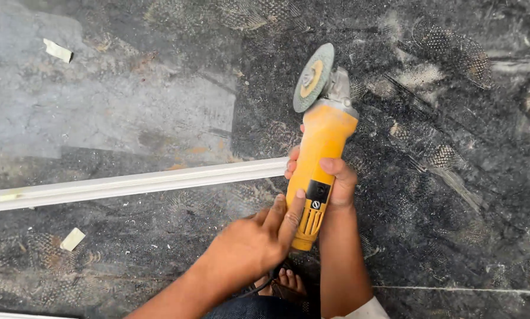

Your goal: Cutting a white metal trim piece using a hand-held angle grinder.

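A yellow angle grinder [321,147] is held above the dark floor, its grey-green disc [313,77] pointing away from me. My right hand [337,183] wraps around the middle of the yellow body, thumb on top. My left hand [256,242] comes in from the lower left and grips the grinder's rear end, index fingertip beside the black switch [318,192]. A long white strip [129,184] lies on the floor, and its right end stops at my right-hand fingers, under the grinder.
The floor [454,177] is dark, dusty stone with a paler grey patch [99,112] at upper left. Two small pale scraps [58,50] [73,238] lie on it. My foot in a sandal [288,282] shows at the bottom, with a dark cord beside it.
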